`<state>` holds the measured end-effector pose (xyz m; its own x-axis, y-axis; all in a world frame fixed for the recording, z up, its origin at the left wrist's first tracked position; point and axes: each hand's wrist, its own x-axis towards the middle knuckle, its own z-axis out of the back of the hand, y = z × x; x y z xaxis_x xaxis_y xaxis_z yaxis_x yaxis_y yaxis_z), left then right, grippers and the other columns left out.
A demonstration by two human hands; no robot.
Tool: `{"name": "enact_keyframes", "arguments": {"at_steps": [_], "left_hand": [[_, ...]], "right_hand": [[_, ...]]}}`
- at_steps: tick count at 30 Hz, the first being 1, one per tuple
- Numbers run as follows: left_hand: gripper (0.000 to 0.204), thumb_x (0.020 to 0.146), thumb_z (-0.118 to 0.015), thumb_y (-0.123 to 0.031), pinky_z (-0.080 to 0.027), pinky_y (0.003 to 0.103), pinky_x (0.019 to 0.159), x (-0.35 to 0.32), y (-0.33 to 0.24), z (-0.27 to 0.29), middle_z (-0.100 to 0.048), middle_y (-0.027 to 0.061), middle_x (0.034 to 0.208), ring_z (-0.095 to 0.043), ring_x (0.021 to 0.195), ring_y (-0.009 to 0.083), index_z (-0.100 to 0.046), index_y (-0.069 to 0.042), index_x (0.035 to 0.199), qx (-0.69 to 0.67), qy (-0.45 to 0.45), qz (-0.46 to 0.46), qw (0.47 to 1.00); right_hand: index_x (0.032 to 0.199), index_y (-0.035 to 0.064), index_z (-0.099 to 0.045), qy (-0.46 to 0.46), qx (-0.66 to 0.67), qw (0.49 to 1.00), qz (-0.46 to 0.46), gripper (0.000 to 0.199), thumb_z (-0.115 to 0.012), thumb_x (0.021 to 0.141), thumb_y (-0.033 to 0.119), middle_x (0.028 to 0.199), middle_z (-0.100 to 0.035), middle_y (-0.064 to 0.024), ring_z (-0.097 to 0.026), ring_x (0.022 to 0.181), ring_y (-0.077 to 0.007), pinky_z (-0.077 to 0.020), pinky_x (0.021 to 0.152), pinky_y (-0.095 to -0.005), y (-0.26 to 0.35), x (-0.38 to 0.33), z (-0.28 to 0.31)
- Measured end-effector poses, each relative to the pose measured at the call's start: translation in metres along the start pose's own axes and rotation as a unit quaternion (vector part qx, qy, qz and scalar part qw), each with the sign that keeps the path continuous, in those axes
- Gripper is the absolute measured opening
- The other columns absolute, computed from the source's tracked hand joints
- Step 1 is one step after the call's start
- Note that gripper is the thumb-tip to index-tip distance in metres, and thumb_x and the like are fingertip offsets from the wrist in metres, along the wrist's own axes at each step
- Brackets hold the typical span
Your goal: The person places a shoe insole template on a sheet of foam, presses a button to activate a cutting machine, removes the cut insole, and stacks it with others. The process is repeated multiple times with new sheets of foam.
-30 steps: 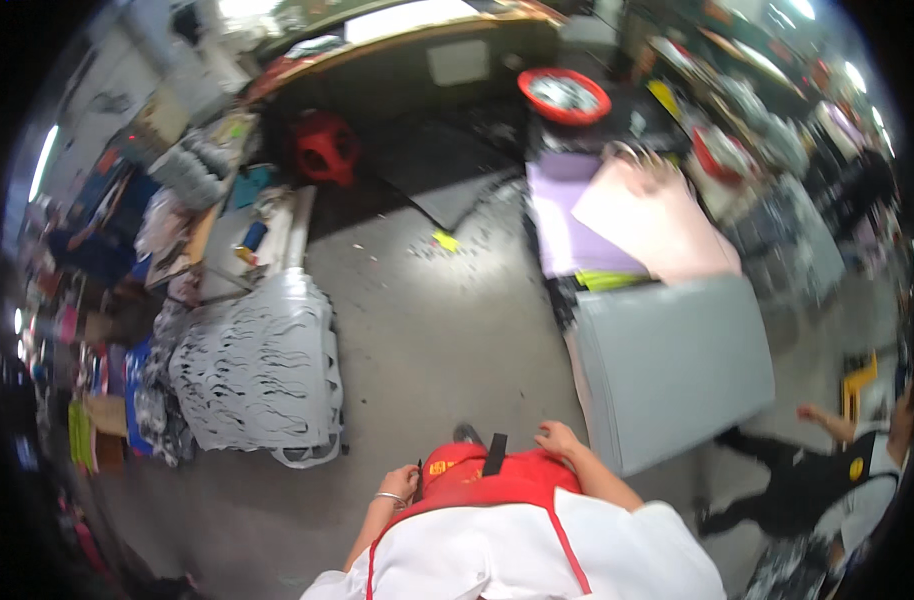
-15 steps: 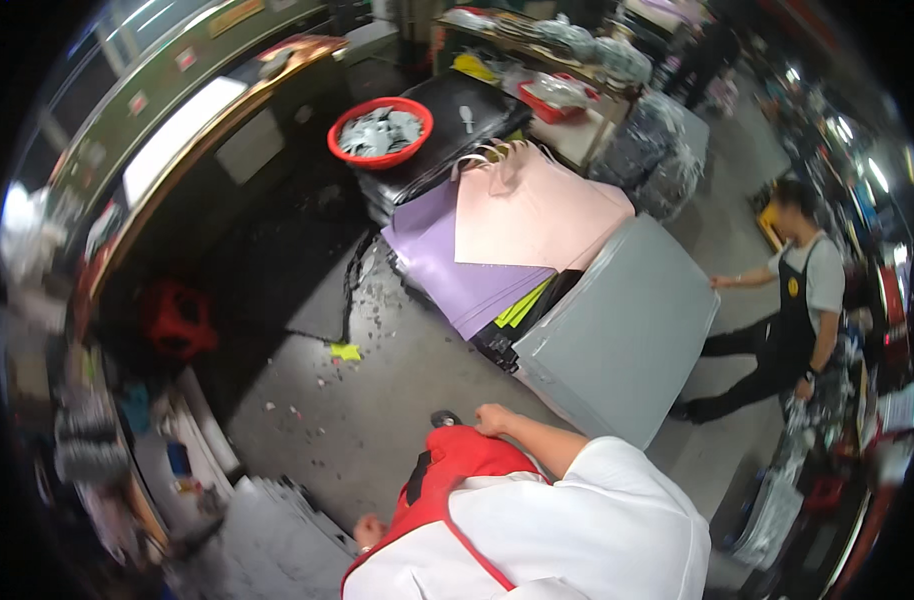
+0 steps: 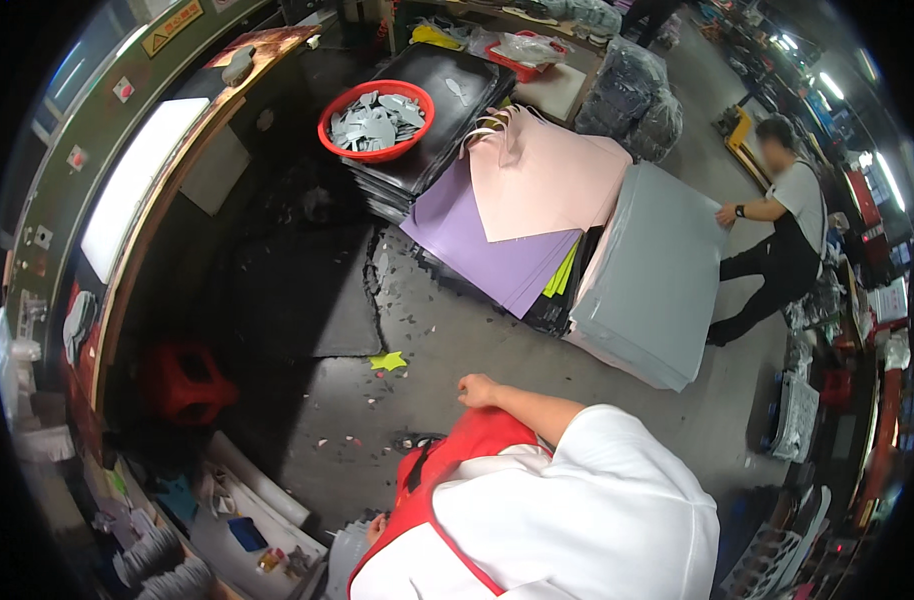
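Note:
I wear a white shirt and a red apron [image 3: 447,470]. My right hand [image 3: 477,390] is at the apron's top edge, fingers closed on the red cloth, with the forearm running back to my white sleeve. Only a sliver of my left hand [image 3: 377,527] shows at the apron's lower left edge, touching it; its fingers are hidden. A small yellow scrap [image 3: 389,360] lies on the grey floor just beyond my right hand.
Ahead stand stacked sheets: purple [image 3: 487,245], pink [image 3: 542,175], grey [image 3: 657,270] and black [image 3: 447,90], with a red basin [image 3: 377,120] of grey cut pieces on the black stack. A red stool [image 3: 182,380] is at left. Another person [image 3: 777,220] leans on the grey stack.
The view has swung round toward the sheet stacks and the long bench at left. Both hands have stayed at the red apron on my chest.

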<state>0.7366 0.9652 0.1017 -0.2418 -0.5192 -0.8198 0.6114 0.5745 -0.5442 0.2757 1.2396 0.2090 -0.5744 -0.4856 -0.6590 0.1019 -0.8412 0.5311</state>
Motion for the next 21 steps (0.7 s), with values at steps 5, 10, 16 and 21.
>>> {"name": "enact_keyframes", "arguments": {"at_steps": [5, 10, 16, 21], "left_hand": [[0.016, 0.094, -0.055, -0.015, -0.051, 0.029, 0.054, 0.031, -0.086, 0.069, -0.066, 0.0098, 0.079, -0.063, 0.062, 0.0177, -0.061, -0.005, 0.105, 0.0, -0.036, 0.041, 0.999], [0.014, 0.093, -0.058, -0.018, -0.049, 0.028, 0.047, 0.049, -0.158, 0.117, -0.067, 0.0082, 0.076, -0.063, 0.056, 0.0173, -0.061, -0.008, 0.102, -0.054, -0.098, 0.05, 0.992], [0.016, 0.094, -0.057, -0.02, -0.048, 0.025, 0.047, 0.078, -0.225, 0.104, -0.068, 0.0073, 0.076, -0.063, 0.058, 0.0149, -0.064, -0.008, 0.103, -0.117, -0.137, 0.01, 0.984], [0.018, 0.095, -0.052, -0.01, -0.053, 0.029, 0.057, 0.091, -0.269, 0.094, -0.067, 0.0079, 0.078, -0.064, 0.063, 0.0143, -0.064, -0.002, 0.105, -0.084, -0.12, 0.036, 0.989]], "right_hand": [[0.108, 0.0043, -0.068, -0.038, 0.041, 0.994, -0.097, 0.039, -0.067, 0.078, 0.029, 0.111, -0.066, -0.0189, -0.062, 0.106, -0.0334, -0.0481, 0.094, -0.0394, 0.055, 0.012, -0.034], [0.108, 0.0048, -0.068, -0.045, -0.006, 0.998, -0.035, 0.042, -0.066, 0.077, 0.034, 0.111, -0.066, -0.0174, -0.063, 0.104, -0.0329, -0.0492, 0.092, -0.039, 0.117, 0.062, -0.049], [0.11, 0.0018, -0.067, 0.04, -0.051, 0.996, 0.063, 0.043, -0.071, 0.078, 0.03, 0.092, -0.07, -0.0182, -0.068, 0.087, -0.0256, -0.0526, 0.078, -0.0337, 0.238, 0.174, -0.033], [0.114, -0.0003, -0.063, 0.019, -0.078, 0.978, 0.195, 0.042, -0.07, 0.081, 0.023, 0.094, -0.07, -0.0172, -0.068, 0.084, -0.0231, -0.0526, 0.076, -0.0336, 0.412, 0.259, -0.019]]}}
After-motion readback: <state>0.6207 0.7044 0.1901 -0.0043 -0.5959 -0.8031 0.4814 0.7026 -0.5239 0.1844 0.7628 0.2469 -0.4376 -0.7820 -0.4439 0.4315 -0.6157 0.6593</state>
